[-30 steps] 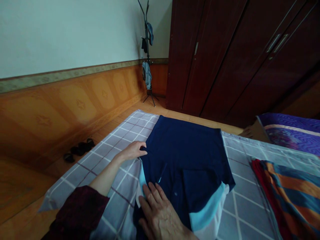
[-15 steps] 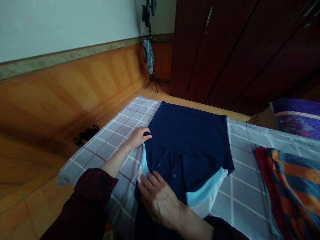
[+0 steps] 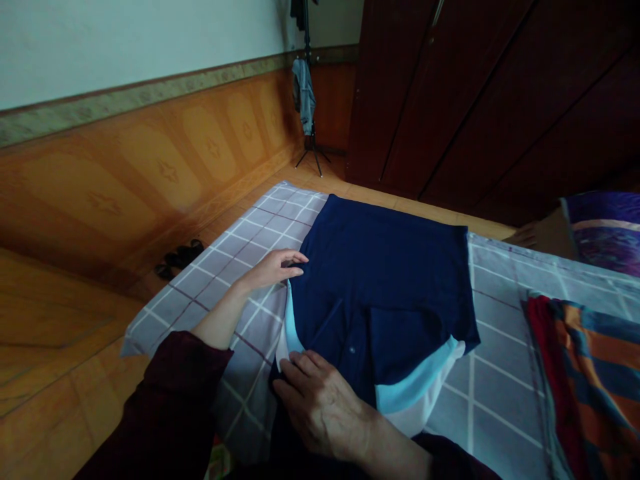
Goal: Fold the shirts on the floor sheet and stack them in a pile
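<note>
A navy shirt with light-blue and white trim lies flat and folded on a grey checked sheet. My left hand rests at the shirt's left edge, its fingertips on the navy cloth and gripping nothing. My right hand lies palm-down on the lower part of the shirt, near the light-blue and white band, with its fingers spread. The shirt's lowest part is hidden beneath my right hand and sleeve.
A striped red, orange and blue cloth lies on the sheet at right. Purple bedding sits beyond it. A dark wooden wardrobe stands behind, a clothes stand holds garments, and dark sandals lie on the wooden floor.
The whole view has tilted downward, so the room sits higher in the frame. My left hand has eased off the shirt's edge, its fingers straighter. My right hand has shifted slightly up the shirt.
</note>
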{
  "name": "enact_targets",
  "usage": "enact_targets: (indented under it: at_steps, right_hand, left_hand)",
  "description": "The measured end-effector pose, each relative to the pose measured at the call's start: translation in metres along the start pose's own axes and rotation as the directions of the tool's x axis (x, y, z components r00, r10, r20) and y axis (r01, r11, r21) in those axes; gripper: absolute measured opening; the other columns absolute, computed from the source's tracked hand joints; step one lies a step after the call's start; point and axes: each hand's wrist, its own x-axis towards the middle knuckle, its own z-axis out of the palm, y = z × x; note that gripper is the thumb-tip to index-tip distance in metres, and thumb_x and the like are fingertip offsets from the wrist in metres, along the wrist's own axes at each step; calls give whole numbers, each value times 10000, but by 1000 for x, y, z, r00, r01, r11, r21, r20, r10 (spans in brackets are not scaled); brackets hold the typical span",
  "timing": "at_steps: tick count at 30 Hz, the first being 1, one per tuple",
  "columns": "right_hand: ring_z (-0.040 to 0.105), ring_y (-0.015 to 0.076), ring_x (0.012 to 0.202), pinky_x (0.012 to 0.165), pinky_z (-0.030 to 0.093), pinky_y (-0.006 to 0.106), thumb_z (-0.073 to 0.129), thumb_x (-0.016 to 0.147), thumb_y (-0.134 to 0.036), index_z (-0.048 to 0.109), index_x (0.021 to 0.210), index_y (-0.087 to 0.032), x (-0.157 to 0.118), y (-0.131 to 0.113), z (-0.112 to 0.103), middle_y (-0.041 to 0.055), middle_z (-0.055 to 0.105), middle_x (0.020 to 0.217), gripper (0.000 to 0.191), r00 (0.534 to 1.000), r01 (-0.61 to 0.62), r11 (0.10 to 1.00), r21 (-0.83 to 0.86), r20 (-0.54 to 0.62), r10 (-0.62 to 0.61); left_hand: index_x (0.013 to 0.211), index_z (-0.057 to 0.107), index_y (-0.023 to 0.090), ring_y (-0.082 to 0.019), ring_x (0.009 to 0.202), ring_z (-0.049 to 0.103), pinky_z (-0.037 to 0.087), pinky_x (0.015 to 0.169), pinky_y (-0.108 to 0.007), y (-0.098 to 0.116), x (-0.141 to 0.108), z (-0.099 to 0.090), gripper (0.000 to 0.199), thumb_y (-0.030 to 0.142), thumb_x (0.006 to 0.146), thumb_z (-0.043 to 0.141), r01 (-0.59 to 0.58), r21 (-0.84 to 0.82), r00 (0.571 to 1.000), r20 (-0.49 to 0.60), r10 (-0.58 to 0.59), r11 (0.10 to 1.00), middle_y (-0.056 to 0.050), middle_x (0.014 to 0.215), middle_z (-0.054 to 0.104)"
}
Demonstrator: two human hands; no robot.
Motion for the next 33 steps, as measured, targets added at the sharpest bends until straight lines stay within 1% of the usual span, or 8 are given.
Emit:
enact_targets:
  at_steps: [5, 8, 11, 17, 24, 27, 30, 33]
  right_hand:
    - [484, 262, 1161, 973, 402, 411, 479, 818, -128, 572, 1173, -155, -3, 4, 7, 140, 550, 1285, 368, 939, -280, 960, -26, -218, 268]
    - [499, 301, 1139, 934, 430, 442, 496, 790, -112, 639, 1076, -156, -3, 7, 12, 168, 556, 1271, 323, 898, -409, 909, -77, -209, 386]
    - [494, 321, 1142, 928, 431, 459, 509, 783, -118, 630, 1134, -158, -2, 8, 16, 186, 529, 1301, 373, 879, -463, 880, -109, -181, 440]
    - [443, 327, 1186, 950, 402, 485, 473, 806, -128, 548, 1264, -150, -1, 9, 16, 162, 422, 1420, 464, 860, -509, 847, -153, -144, 490]
    - [512, 295, 1046, 859, 445, 428, 457, 810, -91, 537, 1278, -139, 6, 23, 4, 166, 446, 1396, 478, 847, -531, 814, -237, -140, 512]
    - [531, 276, 983, 795, 454, 383, 457, 819, -75, 626, 1142, -159, 12, 34, 1, 140, 541, 1297, 375, 839, -544, 792, -277, -144, 525]
    - [546, 249, 916, 765, 442, 349, 453, 846, -76, 678, 942, -167, 12, 39, 0, 111, 620, 1171, 261, 840, -543, 790, -285, -183, 511]
    - [548, 219, 862, 741, 421, 330, 438, 881, -91, 659, 978, -153, 7, 39, -4, 117, 615, 1183, 249, 847, -523, 794, -310, -297, 442]
  left_hand:
    - [991, 658, 175, -181, 959, 619, 445, 887, -293, 1, 0, 11, 216, 215, 810, 547, -52, 54, 996, -72, 55, 997, -30, 999, 691]
    - [1004, 658, 187, -188, 987, 617, 430, 914, -305, 3, 2, 19, 216, 178, 813, 558, -109, 193, 989, -77, 126, 975, -34, 1035, 688]
    - [1008, 656, 193, -183, 995, 618, 430, 919, -297, 10, 2, 22, 214, 171, 809, 580, -137, 176, 987, -62, 150, 975, -32, 1046, 689]
    - [956, 661, 151, -156, 887, 646, 461, 852, -262, 19, 5, 28, 181, 166, 820, 543, -120, -47, 991, -59, 117, 992, -30, 918, 708]
    - [1110, 616, 174, -172, 971, 621, 436, 886, -273, 13, 2, 22, 315, 168, 798, 571, -119, 120, 993, -13, 122, 986, -33, 1037, 682]
    - [1082, 621, 170, -149, 922, 628, 443, 866, -257, 14, 0, 24, 307, 105, 803, 511, -136, 57, 991, -5, 136, 989, -22, 984, 686]
    - [1047, 624, 154, -146, 921, 629, 443, 883, -260, 17, 1, 30, 262, 103, 818, 508, -180, -47, 981, -77, 176, 983, -27, 952, 687]
    - [1047, 619, 158, -150, 952, 624, 439, 903, -270, 17, 3, 36, 231, 114, 844, 517, -219, -23, 965, -151, 213, 975, -34, 980, 683]
